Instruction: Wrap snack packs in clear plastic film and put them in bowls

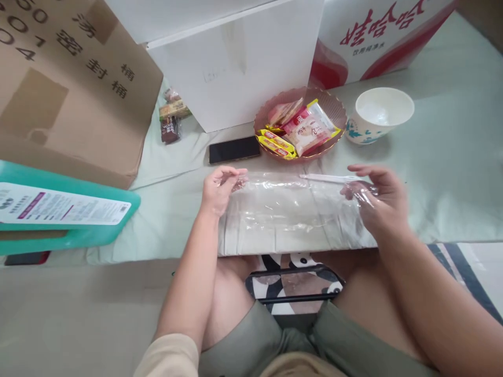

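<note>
Remotely, I log the left hand [222, 189] pinching one end of a clear, crinkled plastic sheet [281, 209] above the pale-green, cloth-covered tabletop [451, 193]. At its other end, the right hand [387, 201] has partly spread fingers, grip unclear. Two-ended support presumably keeps it spread.

On my feed the bench [440, 220] extends past the left hand [220, 191] and right hand [383, 201], covered in a creased pale green cloth [168, 230]. Floor [90, 314] below the left hand: pale, smooth, shaded near the bench edge. Lower, between the hands, I see a panda-print surface [267, 287] and black bars [298, 299]. Below the right hand: dark stripes [473, 277] on white. Light's soft, shadows blurry.
</note>
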`<state>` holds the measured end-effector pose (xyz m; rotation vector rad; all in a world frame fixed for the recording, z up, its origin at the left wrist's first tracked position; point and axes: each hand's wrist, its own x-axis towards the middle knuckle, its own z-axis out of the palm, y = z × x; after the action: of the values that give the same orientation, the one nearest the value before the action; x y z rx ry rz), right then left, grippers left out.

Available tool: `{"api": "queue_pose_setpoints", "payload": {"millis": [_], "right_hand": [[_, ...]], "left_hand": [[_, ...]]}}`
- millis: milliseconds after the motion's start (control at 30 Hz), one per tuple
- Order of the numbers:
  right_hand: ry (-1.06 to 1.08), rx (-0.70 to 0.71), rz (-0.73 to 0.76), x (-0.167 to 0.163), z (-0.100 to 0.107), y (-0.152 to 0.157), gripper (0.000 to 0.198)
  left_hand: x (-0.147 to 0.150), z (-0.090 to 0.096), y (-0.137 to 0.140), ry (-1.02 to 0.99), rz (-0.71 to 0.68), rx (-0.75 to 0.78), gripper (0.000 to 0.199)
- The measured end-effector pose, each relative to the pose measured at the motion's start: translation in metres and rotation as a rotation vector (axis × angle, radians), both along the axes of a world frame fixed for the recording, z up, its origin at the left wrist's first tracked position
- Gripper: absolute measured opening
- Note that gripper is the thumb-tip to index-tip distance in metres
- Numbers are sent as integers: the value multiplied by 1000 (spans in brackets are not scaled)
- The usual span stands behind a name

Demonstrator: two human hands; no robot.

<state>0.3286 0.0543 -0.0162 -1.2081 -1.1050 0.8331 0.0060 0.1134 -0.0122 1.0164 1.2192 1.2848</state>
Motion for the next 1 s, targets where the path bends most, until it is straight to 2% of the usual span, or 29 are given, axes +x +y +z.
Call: {"api": "queue_pose_setpoints", "payload": {"millis": [100, 233, 333, 433, 533, 600, 700, 833, 933, 1000], "right_hand": [[39, -182, 93, -2, 1, 2, 20], [154, -209, 6, -3, 4, 7, 23], [146, -276, 50, -1, 2, 9, 32], [96, -373, 126, 1, -1, 9, 29], [105, -362, 138, 4, -1, 9, 36], [20, -423, 247, 5, 1, 8, 44], [-86, -497, 420, 4, 4, 6, 36], [73, -441, 430, -10, 4, 4, 39], [-107, -459, 446, -20, 3, 9, 41], [-250, -440, 453, -25, 2, 12, 25]], "left_hand": [[-3, -1, -1, -24, -28, -41, 18], [-7, -3, 1, -37, 28, -21, 14], [-10, -3, 4, -99, 34, -44, 17], [-13, 2, 4, -103, -22, -151, 19], [-14, 7, 5, -37, -54, -302, 19], [-13, 9, 7, -43, 12, -319, 20], [-12, 11, 12, -140, 174, -236, 24], [-10, 14, 17, -301, 280, -148, 30], [-7, 18, 17, -383, 291, -155, 34], [-7, 19, 16, -420, 308, -163, 37]]}}
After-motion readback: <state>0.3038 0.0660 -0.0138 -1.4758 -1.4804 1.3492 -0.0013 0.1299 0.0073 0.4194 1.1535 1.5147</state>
